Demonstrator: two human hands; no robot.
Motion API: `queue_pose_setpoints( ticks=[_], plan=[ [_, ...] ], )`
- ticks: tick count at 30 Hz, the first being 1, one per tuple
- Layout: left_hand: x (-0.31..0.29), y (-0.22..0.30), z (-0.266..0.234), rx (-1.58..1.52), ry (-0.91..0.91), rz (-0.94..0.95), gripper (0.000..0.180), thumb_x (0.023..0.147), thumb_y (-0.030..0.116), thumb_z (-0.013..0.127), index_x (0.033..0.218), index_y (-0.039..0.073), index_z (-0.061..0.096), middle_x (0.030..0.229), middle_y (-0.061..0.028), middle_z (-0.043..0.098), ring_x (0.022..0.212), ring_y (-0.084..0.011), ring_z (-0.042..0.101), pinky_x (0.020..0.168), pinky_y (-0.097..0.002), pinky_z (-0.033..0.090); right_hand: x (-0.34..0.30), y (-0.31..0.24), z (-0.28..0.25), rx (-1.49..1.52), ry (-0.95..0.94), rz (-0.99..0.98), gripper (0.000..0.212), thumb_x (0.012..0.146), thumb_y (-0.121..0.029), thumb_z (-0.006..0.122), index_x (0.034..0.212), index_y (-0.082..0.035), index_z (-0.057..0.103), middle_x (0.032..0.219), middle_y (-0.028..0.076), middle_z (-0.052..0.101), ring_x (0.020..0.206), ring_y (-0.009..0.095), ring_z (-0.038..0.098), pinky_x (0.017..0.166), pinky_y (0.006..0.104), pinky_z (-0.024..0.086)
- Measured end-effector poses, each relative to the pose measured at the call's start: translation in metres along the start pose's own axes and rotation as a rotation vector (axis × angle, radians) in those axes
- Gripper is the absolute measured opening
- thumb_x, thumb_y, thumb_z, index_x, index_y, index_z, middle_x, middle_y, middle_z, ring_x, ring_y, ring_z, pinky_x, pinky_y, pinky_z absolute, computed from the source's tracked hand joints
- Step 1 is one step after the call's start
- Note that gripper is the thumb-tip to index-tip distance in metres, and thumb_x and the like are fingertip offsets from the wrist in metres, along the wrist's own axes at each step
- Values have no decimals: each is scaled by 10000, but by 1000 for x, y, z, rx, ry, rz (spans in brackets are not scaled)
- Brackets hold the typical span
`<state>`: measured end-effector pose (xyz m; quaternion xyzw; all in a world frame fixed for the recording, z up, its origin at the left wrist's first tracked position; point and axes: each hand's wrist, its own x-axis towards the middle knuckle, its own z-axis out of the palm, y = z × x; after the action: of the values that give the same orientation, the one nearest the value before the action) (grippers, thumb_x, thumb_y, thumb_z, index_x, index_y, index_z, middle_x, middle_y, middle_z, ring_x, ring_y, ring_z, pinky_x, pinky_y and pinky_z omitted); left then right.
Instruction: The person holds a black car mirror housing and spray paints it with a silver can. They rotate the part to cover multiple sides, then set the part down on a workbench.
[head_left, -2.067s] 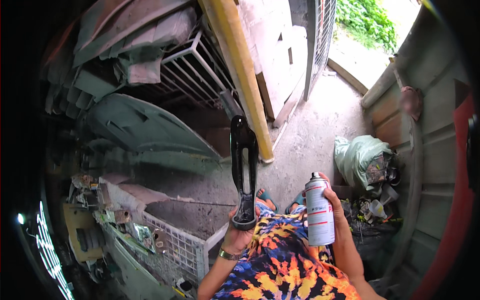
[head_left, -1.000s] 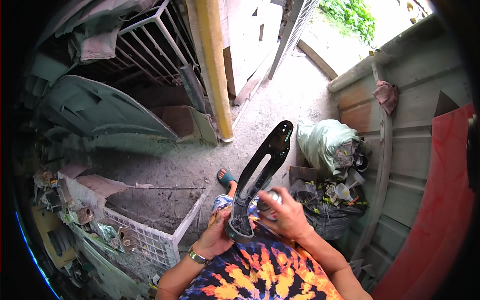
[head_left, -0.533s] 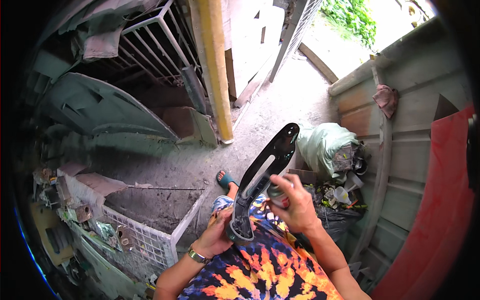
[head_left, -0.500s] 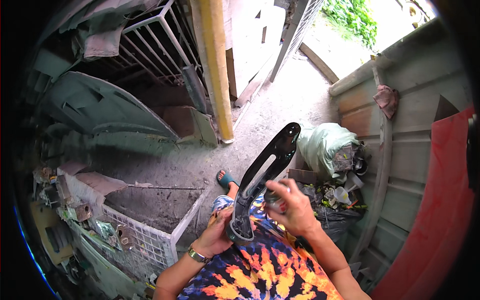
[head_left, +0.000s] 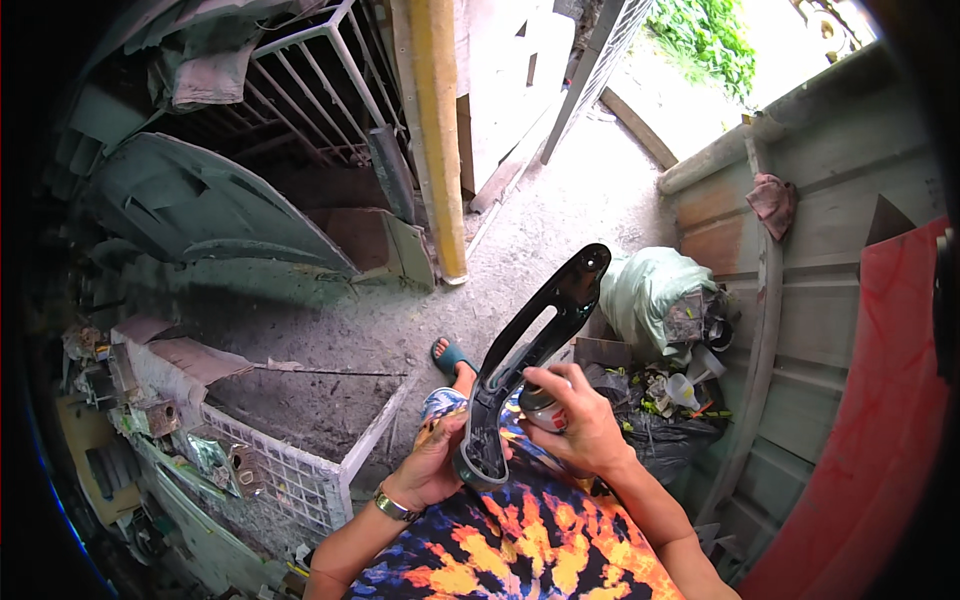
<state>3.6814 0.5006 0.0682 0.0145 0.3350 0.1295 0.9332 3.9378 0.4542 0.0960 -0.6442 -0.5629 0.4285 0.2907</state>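
Note:
A long, curved, glossy black part (head_left: pixel 567 296) with a slot along its middle and a hole at its far end slants up in front of me. My left hand (head_left: pixel 430 465) grips its near end, where the surface looks duller and greyish. Close to the right side of the part, my right hand (head_left: pixel 588 425) is wrapped round a spray can (head_left: pixel 545 412), the forefinger lying over its top. The can does not touch the part. Whether any spray is coming out cannot be made out.
A white wire-grid frame (head_left: pixel 340 490) stands to my left, with a yellow post (head_left: pixel 433 150) ahead. On the right, a pale green sack (head_left: pixel 645 290) and a black rubbish bag (head_left: pixel 655 440) sit near a metal wall (head_left: pixel 825 250). A red panel (head_left: pixel 890 400) leans there.
My right hand has dropped slightly and turned, so the spray can shows more clearly and less blurred. The left hand and the black part have barely moved.

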Motion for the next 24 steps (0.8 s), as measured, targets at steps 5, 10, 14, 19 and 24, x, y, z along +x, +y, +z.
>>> queue_pose_setpoints(
  ticks=[5, 10, 14, 19, 24],
  plan=[
    [-1, 3, 0, 23, 19, -19, 757, 958, 600, 646, 1417, 9, 530, 1255, -193, 703, 1124, -286, 725, 900, -421, 635, -10, -16, -9, -125, -192, 27, 658, 850, -327, 820, 1444, -235, 551, 1297, 163, 562, 1030, 398, 693, 890, 462, 590],
    [-1, 4, 7, 28, 57, -11, 692, 1001, 573, 617, 1391, 7, 546, 1224, -187, 715, 1113, -283, 729, 897, -410, 636, -8, -15, -4, -106, -120, -1, 676, 826, -322, 842, 1434, -236, 561, 1288, 167, 570, 1020, 395, 696, 883, 453, 594],
    [-1, 3, 7, 41, 29, 21, 645, 1025, 552, 599, 1366, 6, 560, 1197, -179, 724, 1102, -276, 731, 911, -409, 631, -8, 5, 15, -235, 128, -129, 727, 733, -213, 914, 1382, -140, 597, 1282, 219, 600, 978, 399, 721, 820, 453, 612],
    [0, 21, 13, 101, -11, 100, 641, 1006, 491, 667, 1402, 10, 518, 1221, -169, 711, 1084, -254, 729, 959, -432, 611, -6, -6, -4, -21, 452, -241, 793, 734, -109, 907, 1433, -103, 532, 1372, 267, 563, 1146, 419, 674, 917, 455, 586],
    [-3, 59, 35, 328, 38, 254, 639, 1020, 344, 671, 1528, 93, 376, 1220, -69, 637, 1069, -177, 691, 899, -374, 604, 9, -18, -14, -7, 339, -365, 815, 698, -110, 922, 1430, -105, 563, 1419, 294, 548, 1235, 443, 637, 969, 469, 561]
  ],
)
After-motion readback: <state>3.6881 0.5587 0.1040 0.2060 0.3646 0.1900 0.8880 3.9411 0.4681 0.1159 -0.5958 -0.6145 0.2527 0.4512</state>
